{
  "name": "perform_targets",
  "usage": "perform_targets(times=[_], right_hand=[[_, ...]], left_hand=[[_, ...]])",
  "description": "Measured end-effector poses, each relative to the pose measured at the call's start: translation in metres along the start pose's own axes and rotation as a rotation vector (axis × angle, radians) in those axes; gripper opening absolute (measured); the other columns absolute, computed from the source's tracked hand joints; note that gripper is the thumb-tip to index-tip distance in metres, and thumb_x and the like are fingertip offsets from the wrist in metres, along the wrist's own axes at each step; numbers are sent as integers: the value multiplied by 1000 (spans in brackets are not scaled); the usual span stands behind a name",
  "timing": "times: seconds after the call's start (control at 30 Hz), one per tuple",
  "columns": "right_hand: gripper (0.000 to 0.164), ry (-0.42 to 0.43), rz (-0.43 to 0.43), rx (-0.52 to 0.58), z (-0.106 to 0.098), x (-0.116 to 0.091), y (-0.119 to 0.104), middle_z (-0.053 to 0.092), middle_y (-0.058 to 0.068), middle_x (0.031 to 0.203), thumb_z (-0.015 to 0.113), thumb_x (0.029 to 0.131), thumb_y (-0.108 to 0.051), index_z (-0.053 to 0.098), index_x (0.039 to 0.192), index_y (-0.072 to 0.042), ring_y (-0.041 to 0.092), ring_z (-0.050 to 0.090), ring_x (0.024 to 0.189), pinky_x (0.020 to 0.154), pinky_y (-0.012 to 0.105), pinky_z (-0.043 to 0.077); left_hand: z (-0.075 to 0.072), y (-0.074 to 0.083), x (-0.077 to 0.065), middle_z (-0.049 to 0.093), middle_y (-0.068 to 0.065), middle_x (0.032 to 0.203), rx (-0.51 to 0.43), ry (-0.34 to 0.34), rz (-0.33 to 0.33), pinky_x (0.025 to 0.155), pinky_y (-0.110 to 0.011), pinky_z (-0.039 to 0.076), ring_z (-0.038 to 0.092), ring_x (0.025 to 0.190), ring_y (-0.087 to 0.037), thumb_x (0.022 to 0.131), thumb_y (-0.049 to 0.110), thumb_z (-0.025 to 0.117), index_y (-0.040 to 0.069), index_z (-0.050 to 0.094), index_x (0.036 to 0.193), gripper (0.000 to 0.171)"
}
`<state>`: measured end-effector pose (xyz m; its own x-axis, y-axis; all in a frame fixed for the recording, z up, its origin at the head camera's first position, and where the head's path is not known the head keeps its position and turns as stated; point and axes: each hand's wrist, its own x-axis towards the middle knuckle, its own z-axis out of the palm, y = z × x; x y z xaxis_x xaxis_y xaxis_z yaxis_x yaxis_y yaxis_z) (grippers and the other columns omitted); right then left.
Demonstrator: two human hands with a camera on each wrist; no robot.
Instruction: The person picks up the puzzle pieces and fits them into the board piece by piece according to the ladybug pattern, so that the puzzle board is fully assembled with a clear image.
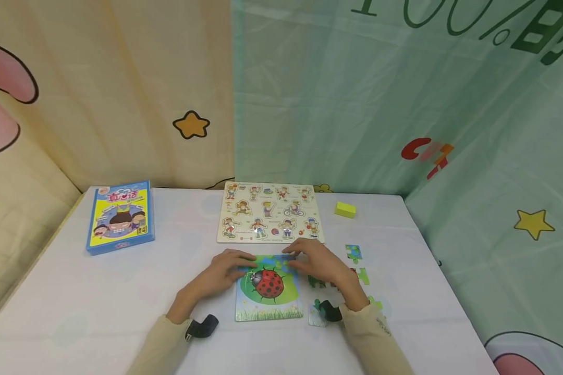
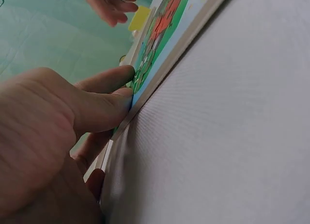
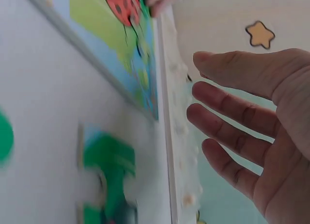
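A ladybug jigsaw board [image 1: 269, 308] lies flat on the table, its lower part showing grass and flowers. My left hand [image 1: 228, 270] is at its upper left corner. In the left wrist view, the thumb and index fingertips [image 2: 123, 99] touch the board's face and edge, close together. My right hand [image 1: 320, 261] hovers by the upper right corner. The right wrist view shows its fingers [image 3: 227, 129] apart, with nothing between them. Several loose jigsaw pieces [image 1: 354, 252] lie to the right of the board, some partly hidden under the right forearm.
Behind the jigsaw stands a pale board with cartoon children [image 1: 270, 213], lying flat. A yellow block [image 1: 345, 209] sits right of it. At the far left is a blue and yellow box [image 1: 121, 217]. Printed curtains [image 1: 319, 104] hang behind the white table [image 1: 169, 271].
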<state>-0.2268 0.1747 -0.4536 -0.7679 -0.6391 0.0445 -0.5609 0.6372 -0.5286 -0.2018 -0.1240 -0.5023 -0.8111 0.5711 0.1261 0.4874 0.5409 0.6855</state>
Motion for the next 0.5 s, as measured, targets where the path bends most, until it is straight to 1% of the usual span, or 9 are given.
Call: perform_targets(times=[0.13, 0.33, 0.5], right_hand=[[31, 54, 34, -9, -11, -13, 19, 70, 6, 118, 71, 94, -17, 69, 123, -8, 22, 67, 101, 90, 44, 55], [34, 104, 108, 3, -29, -35, 45, 70, 9, 119, 73, 92, -17, 68, 123, -6, 26, 65, 103, 93, 50, 54], [34, 132, 235, -9, -40, -55, 64, 67, 9, 122, 74, 91, -18, 69, 124, -9, 31, 63, 111, 97, 53, 52]], left_hand=[[0, -2, -1, 63, 0, 136, -32, 0, -8, 111, -61, 29, 49, 130, -27, 94, 6, 65, 17, 70, 124, 32], [-1, -4, -1, 63, 0, 136, -40, 3, -6, 110, -61, 29, 49, 130, -27, 94, 6, 65, 17, 70, 124, 32], [1, -3, 0, 63, -1, 137, -48, -6, -12, 111, -62, 29, 48, 131, -28, 94, 7, 65, 17, 70, 124, 32]])
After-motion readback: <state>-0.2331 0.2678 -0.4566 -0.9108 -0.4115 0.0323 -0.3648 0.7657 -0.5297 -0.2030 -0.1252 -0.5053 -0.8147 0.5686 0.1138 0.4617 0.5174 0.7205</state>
